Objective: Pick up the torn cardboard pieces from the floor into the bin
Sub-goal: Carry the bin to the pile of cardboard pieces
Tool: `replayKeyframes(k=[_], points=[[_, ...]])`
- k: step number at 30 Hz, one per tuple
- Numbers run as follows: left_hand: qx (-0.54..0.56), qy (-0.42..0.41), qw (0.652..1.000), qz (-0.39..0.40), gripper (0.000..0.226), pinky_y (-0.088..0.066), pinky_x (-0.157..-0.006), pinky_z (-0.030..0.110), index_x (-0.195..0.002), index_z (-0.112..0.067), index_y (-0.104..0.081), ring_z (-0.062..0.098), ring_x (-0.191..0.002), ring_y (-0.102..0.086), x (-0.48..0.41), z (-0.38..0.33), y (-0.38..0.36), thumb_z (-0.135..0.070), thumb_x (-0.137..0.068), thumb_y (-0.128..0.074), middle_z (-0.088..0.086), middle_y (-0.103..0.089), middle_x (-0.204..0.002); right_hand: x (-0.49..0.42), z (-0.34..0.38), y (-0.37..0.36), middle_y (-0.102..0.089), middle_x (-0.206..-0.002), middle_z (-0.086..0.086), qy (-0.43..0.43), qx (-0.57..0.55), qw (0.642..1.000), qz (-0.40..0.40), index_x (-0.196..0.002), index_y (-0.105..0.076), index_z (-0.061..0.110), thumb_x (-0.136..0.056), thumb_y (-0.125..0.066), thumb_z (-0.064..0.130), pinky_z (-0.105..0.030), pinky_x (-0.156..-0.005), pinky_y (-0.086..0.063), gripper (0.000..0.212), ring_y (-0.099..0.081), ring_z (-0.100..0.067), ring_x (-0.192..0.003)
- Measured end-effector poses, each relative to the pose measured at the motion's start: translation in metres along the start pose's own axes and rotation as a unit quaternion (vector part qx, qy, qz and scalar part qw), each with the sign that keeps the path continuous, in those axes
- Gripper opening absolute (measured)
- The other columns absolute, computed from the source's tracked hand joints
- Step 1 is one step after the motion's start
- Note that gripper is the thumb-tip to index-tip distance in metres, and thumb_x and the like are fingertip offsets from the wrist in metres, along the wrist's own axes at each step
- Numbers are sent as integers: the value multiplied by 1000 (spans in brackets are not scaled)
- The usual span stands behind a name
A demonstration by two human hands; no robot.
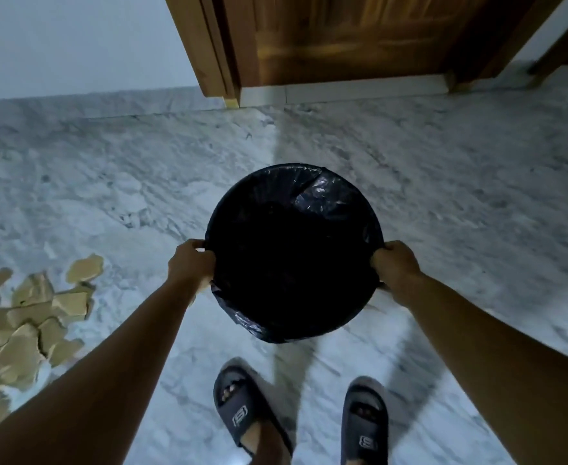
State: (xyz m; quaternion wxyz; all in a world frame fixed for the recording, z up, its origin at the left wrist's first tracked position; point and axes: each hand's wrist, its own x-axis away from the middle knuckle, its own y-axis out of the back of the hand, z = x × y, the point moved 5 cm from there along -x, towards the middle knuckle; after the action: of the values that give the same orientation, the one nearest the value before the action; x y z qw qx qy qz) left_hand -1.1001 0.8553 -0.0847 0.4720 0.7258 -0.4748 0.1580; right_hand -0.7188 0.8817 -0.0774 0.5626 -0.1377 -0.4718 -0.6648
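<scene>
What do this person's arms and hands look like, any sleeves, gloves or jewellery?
Both arms are bare as far as the picture shows: no sleeve reaches the left forearm or the right forearm. The left hand and right hand wear no gloves, and no watch, bracelet or ring shows. The picture is dim, so a thin ring could be missed.

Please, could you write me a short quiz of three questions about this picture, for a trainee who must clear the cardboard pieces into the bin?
1. True or false: the left hand and the right hand both grip the rim of the bin.
2. Where does the visible pile of cardboard pieces lie? A) on the person's slippers; B) on the floor, to the person's left; C) against the door.
3. Fill in: the bin is lined with a black plastic ____.
Key: 1 true; 2 B; 3 bag.
</scene>
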Motion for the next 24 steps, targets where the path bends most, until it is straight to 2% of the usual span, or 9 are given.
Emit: replayKeyframes(k=[3, 5, 7, 11, 13, 15, 17, 21, 24], points=[[8, 5, 1000, 17, 52, -59, -81, 50, -112, -28, -66, 32, -91, -70, -45, 15, -21, -22, -63, -53, 13, -71, -102, -27, -4, -26, -61, -88, -12, -3, 16, 1000, -17, -83, -57, 13, -88, -48, 6, -55, -84, -57, 13, -64, -38, -92], [12, 12, 1000, 22, 53, -59, -82, 51, -115, -26, -65, 32, -91, -69, -60, 24, -30, -23, -64, -52, 14, -70, -105, -35, -6, -40, -59, -94, -10, 0, 38, 999, -21, -104, -59, 9, -91, -49, 11, -50, -88, -56, 16, -63, -36, -96], [1, 9, 1000, 22, 54, -59, -83, 49, -121, -24, -63, 33, -92, -68, -56, 23, -34, -28, -68, -56, 14, -69, -106, -39, -9, -50, -60, -109, -14, 3, 60, 998, -19, -128, -52, 11, -92, -52, 19, -45, -91, -55, 37, -62, -34, -101], [-28, -6, 999, 19, 52, -56, -86, 41, -133, -20, -56, 31, -100, -65, -41, 11, -33, -29, -83, -59, 13, -65, -119, -34, -7, -56, -58, -124, -18, 5, 83, 997, -7, -139, -43, 10, -92, -56, 24, -40, -92, -52, 52, -59, -35, -109], [-50, -21, 998, 26, 57, -51, -92, 40, -140, -20, -49, 31, -113, -60, -35, 2, -29, -30, -86, -60, 12, -59, -132, -25, 0, -52, -55, -132, -18, 13, 104, 994, -7, -146, -37, 11, -92, -57, 26, -40, -95, -50, 59, -56, -36, -116], [-67, -40, 996, 34, 63, -46, -104, 43, -145, -21, -43, 30, -125, -54, -22, -12, -21, -33, -86, -61, 11, -50, -144, -9, 15, -44, -52, -136, -18, 45, 136, 990, -2, -148, -33, 12, -92, -58, 26, -38, -90, -48, 63, -54, -36, -119], [-71, -58, 995, 35, 63, -41, -108, 42, -146, -22, -42, 28, -130, -50, 2, -29, -5, -35, -87, -61, 11, -47, -147, 16, 38, -35, -51, -136, -17, 85, 164, 983, 19, -147, -34, 13, -93, -57, 24, -35, -84, -45, 60, -54, -35, -118], [-77, -89, 993, 6, 57, -38, -110, 36, -145, -23, -43, 24, -133, -47, 78, -74, 51, -38, -91, -57, 8, -48, -147, 89, 105, -10, -55, -132, -17, 184, 231, 953, 65, -144, -38, 17, -90, -57, 26, -37, -86, -45, 58, -55, -36, -116], [-64, -98, 993, -26, 54, -36, -111, 35, -144, -21, -43, 25, -134, -45, 151, -102, 113, -37, -94, -56, 8, -47, -147, 164, 165, 13, -52, -139, -16, 273, 279, 916, 91, -145, -38, 18, -89, -59, 24, -40, -97, -46, 60, -53, -35, -124]])
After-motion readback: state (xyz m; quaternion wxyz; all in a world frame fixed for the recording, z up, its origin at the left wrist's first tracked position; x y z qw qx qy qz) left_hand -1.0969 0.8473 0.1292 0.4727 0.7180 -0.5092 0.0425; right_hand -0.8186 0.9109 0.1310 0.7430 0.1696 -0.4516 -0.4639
